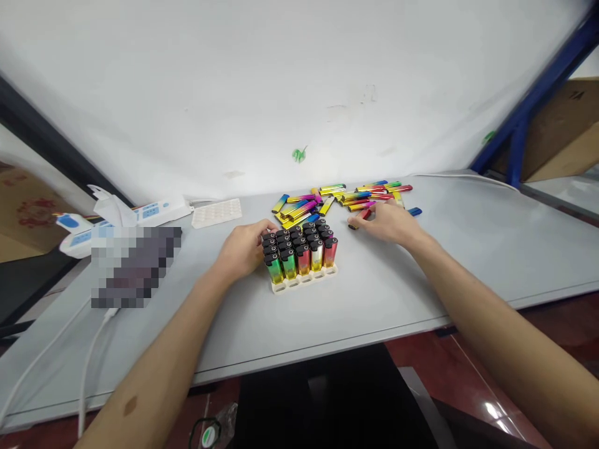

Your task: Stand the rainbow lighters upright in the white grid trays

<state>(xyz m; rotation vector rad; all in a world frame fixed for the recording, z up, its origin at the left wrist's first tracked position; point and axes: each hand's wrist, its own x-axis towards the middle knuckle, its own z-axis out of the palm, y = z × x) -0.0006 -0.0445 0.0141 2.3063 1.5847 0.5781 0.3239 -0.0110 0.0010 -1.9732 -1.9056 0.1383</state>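
Several lighters [303, 260] with black tops and shiny coloured bodies stand upright in rows in a cream holder tray [304, 284]; the tray's front row of holes is bare. My left hand [246, 249] is curled around the back left corner of this group, its fingertips partly hidden behind the lighters. To the right, my right hand [386, 221] pinches a red and gold lighter [364, 215] low over the table. Behind both hands lies a loose pile of shiny lighters or lighter sleeves [299, 211] in gold, pink, blue, red and green.
A second cream tray [216, 213] lies at the back left. Near it are white power strips [156, 209] with plugs, a pixelated dark object [140, 265] and a white cable [88, 355]. The grey table [374, 299] meets a white wall [299, 81]. Cardboard boxes stand at both sides.
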